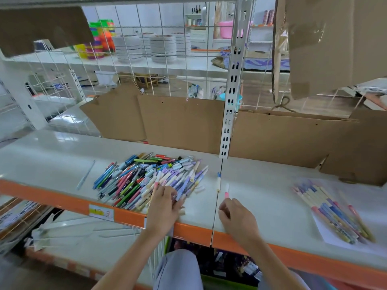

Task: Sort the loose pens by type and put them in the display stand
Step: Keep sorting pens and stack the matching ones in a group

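Observation:
A heap of loose pens (146, 178) in many colours lies on the white shelf (52, 155), left of the middle seam. My left hand (163, 208) rests at the heap's near edge, fingers curled among the pens and holding a pink-tipped one. My right hand (236, 218) is just right of the seam and pinches a white pen with a pink end (226, 191) that points away from me. A white pen with a blue cap (218, 182) lies on the seam. A sorted row of pastel pens (333, 214) lies on a sheet of paper at the right.
Brown cardboard panels (182, 122) stand along the back of the shelf, and a metal upright (230, 91) rises at the seam. A single clear pen (85, 174) lies alone at the left. The shelf's orange front edge (69, 203) runs below my hands.

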{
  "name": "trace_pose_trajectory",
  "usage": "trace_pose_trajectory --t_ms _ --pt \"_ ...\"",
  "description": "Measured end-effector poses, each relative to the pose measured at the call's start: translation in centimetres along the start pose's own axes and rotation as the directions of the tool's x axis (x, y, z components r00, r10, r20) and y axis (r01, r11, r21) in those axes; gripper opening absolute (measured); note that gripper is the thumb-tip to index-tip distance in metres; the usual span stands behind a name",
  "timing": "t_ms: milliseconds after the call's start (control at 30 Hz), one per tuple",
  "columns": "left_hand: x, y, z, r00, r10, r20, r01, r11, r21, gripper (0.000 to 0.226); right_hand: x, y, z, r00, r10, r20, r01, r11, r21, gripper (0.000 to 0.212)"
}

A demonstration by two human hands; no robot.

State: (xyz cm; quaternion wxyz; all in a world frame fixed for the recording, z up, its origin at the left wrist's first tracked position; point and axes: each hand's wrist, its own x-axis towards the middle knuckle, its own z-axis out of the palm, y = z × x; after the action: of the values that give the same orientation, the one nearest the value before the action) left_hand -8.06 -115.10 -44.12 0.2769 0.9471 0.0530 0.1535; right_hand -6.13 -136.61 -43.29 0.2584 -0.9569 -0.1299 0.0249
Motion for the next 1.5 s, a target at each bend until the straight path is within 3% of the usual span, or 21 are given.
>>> trace_pose_trajectory --t_ms 100,233,567,867,1333,1400,1500 --pt "-0.1 -0.4 -0.3 0.998 0.007 -0.059 -0.008 1.000 -0.016 0.028 0.0 0.0 0.0 1.000 -0.006 -0.007 0.006 1.000 0.017 0.014" --pt "0.0 -1.1 -0.8 0.984 0.006 -0.175 -0.001 0.999 0.033 0.004 0.0 0.0 0.0 1.000 -0.003 -0.012 0.004 1.000 0.020 0.016" --pt "0.6 -0.3 -1.3 0.996 -0.090 -0.008 0.089 0.969 0.231 0.020 0.1 0.1 0.0 1.000 0.001 0.002 -0.002 1.000 0.030 0.016" --pt "0.5 0.2 -0.2 0.997 0.029 -0.073 -0.026 0.999 0.040 0.014 0.0 0.1 -0.2 1.000 -0.006 -0.006 0.006 0.999 0.047 0.015" --pt "1.8 1.3 -0.4 0.996 0.008 0.090 -0.036 0.948 0.317 0.020 -0.1 0.0 -0.2 1.000 -0.005 -0.028 0.006 0.999 0.049 0.015" --pt "1.9 1.6 -0.3 0.996 0.056 0.064 -0.072 0.953 0.295 0.017 0.1 0.2 -0.3 1.000 0.010 -0.027 -0.008 0.996 0.092 0.013" --pt "1.5 2.6 0.2 0.996 0.083 0.028 -0.085 0.993 0.083 0.005 0.5 0.2 -0.6 0.998 0.045 -0.041 -0.035 0.975 0.221 0.013"
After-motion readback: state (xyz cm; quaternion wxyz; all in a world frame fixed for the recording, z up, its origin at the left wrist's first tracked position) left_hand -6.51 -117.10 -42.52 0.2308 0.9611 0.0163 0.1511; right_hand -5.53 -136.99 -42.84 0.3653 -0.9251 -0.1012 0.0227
